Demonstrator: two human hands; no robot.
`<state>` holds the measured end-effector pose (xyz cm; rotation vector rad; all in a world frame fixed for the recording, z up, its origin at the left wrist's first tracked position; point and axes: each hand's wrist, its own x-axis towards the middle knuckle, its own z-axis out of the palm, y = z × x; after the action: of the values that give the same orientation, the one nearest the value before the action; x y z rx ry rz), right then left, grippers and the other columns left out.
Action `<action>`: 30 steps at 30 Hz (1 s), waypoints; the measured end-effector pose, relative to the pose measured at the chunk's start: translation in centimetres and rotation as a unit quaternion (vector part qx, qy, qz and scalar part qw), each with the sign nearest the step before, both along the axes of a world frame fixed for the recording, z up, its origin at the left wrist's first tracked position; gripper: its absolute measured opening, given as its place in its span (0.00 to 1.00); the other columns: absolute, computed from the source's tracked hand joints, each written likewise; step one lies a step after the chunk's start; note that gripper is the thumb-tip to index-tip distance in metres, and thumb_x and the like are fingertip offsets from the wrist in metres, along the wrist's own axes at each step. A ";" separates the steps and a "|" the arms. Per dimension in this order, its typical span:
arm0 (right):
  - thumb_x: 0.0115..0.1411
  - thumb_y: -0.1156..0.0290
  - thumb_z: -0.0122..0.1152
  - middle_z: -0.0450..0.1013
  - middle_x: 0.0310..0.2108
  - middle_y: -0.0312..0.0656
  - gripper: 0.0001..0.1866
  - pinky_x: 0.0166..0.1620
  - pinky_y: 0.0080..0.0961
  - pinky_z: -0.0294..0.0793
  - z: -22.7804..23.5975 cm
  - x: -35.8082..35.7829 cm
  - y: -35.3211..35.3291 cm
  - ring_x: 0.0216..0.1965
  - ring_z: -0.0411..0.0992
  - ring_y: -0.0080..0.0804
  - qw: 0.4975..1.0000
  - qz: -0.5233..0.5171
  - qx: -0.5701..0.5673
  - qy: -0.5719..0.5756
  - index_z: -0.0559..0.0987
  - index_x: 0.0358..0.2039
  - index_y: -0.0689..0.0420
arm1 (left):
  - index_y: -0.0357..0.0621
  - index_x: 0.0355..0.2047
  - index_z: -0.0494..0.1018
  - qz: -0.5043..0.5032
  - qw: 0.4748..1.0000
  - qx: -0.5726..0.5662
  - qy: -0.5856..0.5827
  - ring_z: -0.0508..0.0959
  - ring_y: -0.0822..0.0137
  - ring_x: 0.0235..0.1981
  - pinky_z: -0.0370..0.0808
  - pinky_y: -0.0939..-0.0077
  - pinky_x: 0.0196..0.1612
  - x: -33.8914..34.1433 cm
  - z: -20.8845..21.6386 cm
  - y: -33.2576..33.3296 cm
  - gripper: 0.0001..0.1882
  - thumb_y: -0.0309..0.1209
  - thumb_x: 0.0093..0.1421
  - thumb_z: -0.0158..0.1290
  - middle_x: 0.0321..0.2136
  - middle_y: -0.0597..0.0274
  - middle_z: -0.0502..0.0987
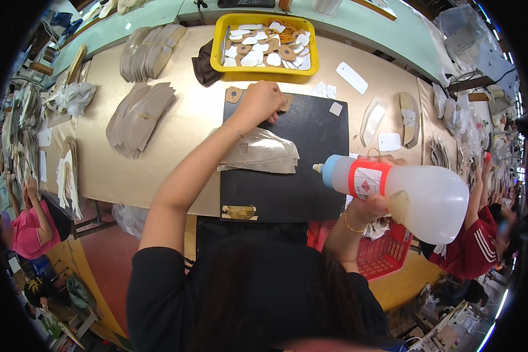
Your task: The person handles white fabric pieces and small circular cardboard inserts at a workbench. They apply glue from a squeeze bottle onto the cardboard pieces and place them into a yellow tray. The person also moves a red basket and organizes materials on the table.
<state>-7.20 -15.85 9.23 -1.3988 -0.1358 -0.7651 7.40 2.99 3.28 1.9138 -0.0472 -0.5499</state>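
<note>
My left hand is closed, its fingertips pinched at the edge of a small tan piece near the top of a black board. Below my left wrist, a stack of curved, glossy beige pieces lies on the board, partly behind my forearm. My right hand is wrapped round a squeeze bottle with a light blue cap and a red band. The bottle is tilted on its side, nozzle toward the board. A tan piece with a dark dot and a white piece rest on the board's upper corners.
Beyond the board stands a yellow tray of small white and tan pieces and rubber bands. Bundles of beige pieces lie at left. White cards and curved pieces are at right. A red basket sits below the table edge. Other people work on both sides.
</note>
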 end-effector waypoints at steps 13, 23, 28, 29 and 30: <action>0.43 0.39 0.64 0.65 0.37 0.45 0.43 0.43 0.37 0.77 0.5 1.8 0.3 0.36 0.73 0.39 0.995 -0.077 -0.045 -0.055 0.67 0.42 0.69 | 0.26 0.48 0.64 0.005 0.913 -0.388 0.128 0.77 0.59 0.44 0.79 0.78 0.43 -4.4 3.9 2.1 0.19 0.25 0.59 0.50 0.43 0.44 0.72; 0.48 0.32 0.51 0.64 0.36 0.44 0.46 0.43 0.41 0.78 1.7 2.0 1.0 0.37 0.73 0.40 0.974 -0.125 -0.180 -0.049 0.66 0.41 0.71 | 0.28 0.43 0.68 -0.002 0.956 -0.285 0.073 0.80 0.64 0.35 0.79 0.81 0.35 -8.0 7.4 -0.4 0.15 0.26 0.58 0.53 0.34 0.51 0.77; 0.48 0.32 0.52 0.64 0.36 0.45 0.46 0.43 0.40 0.78 1.3 2.0 0.9 0.36 0.73 0.40 0.974 -0.117 -0.187 -0.047 0.65 0.41 0.71 | 0.30 0.43 0.69 -0.012 0.963 -0.266 0.035 0.80 0.66 0.33 0.79 0.80 0.36 -8.7 7.7 -0.5 0.14 0.25 0.59 0.52 0.32 0.53 0.77; 0.48 0.32 0.52 0.64 0.36 0.45 0.46 0.43 0.40 0.78 1.2 2.0 0.9 0.36 0.73 0.40 0.973 -0.115 -0.192 -0.047 0.65 0.41 0.71 | 0.30 0.43 0.69 -0.016 0.965 -0.260 0.030 0.80 0.66 0.33 0.79 0.80 0.36 -8.8 7.7 -0.5 0.13 0.25 0.59 0.52 0.32 0.53 0.77; 0.47 0.32 0.53 0.64 0.36 0.45 0.46 0.43 0.40 0.78 1.0 2.1 0.8 0.36 0.73 0.40 0.973 -0.109 -0.194 -0.055 0.65 0.41 0.71 | 0.30 0.43 0.69 -0.019 0.967 -0.252 0.026 0.80 0.66 0.33 0.79 0.80 0.36 -8.8 7.7 -0.5 0.13 0.25 0.59 0.51 0.31 0.54 0.77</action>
<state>-5.08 -15.04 10.26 -1.7625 -0.2293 -1.0392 -1.41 2.54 10.98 1.4038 -0.1737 -0.5509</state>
